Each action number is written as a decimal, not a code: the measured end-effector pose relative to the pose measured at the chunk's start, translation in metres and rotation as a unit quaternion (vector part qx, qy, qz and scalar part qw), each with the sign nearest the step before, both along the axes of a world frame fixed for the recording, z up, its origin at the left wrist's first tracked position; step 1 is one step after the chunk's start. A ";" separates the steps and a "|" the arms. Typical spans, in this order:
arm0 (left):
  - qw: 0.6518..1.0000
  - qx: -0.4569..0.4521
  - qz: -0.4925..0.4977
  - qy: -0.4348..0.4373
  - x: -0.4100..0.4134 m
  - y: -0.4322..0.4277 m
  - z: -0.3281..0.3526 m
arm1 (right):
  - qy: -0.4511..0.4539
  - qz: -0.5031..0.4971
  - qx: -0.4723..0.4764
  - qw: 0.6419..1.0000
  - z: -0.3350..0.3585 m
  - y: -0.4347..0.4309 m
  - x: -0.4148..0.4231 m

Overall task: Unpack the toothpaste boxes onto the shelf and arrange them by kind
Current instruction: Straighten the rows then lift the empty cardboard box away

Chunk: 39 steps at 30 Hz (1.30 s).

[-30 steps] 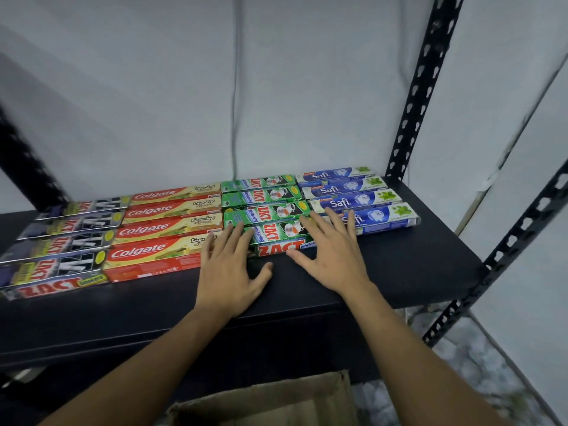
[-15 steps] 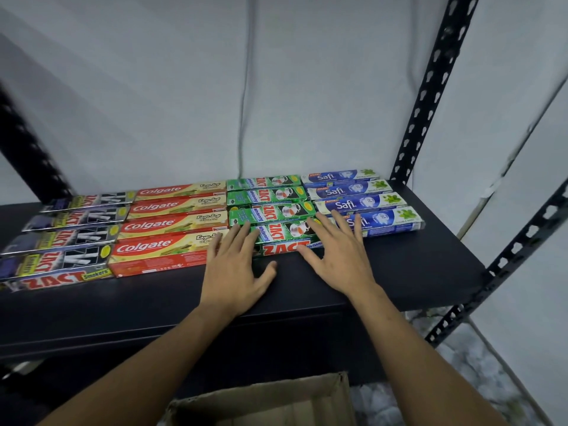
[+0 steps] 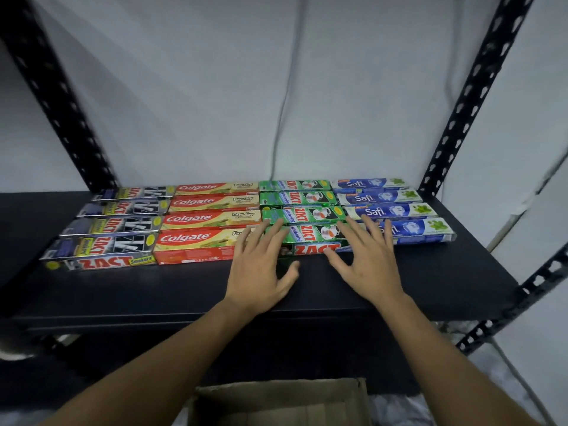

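Left hand (image 3: 256, 272) and right hand (image 3: 367, 262), fingers spread flat, holding nothing, resting on front green Zact box (image 3: 307, 238), black shelf (image 3: 445, 281) near front edge.

Grey boxes (image 3: 101, 244) say ZACT Smokers, red boxes (image 3: 196, 238) say Colgate. Green boxes (image 3: 302, 215) say ZACT Whitening, blue boxes (image 3: 390, 196) say Safi.

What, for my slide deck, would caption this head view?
Open left hand and right hand flank the front green Zact box on the sorted shelf.

Grey cable (image 3: 274, 161) down the pale wall (image 3: 199, 103), perforated black uprights (image 3: 459, 118) at both sides
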<state>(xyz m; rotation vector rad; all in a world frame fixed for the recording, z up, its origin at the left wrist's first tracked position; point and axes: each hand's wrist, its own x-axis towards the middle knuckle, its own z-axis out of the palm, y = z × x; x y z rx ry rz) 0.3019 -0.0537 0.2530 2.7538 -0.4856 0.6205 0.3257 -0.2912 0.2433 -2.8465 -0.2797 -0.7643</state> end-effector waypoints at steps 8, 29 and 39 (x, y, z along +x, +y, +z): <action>0.992 0.068 0.108 -0.002 0.001 0.119 0.004 | 0.007 0.079 0.007 0.997 0.000 0.082 -0.013; 0.991 0.041 0.125 0.026 0.001 0.137 -0.017 | 0.054 0.089 0.015 0.994 -0.007 0.109 0.003; 0.990 0.050 0.132 0.022 -0.001 0.134 -0.013 | 0.054 0.085 0.028 0.995 -0.003 0.110 0.002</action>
